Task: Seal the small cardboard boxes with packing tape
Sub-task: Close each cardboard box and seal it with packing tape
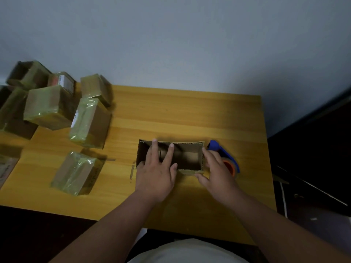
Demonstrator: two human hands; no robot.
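Both our hands frame the open box (pixel 182 158), its long axis left-right. Left hand (pixel 155 173) fingers spread inside; right hand (pixel 216 168), fingers loosely spread, nearer the tape dispenser (pixel 226 156).

Open brown cardboard box (pixel 190 158), table-centre
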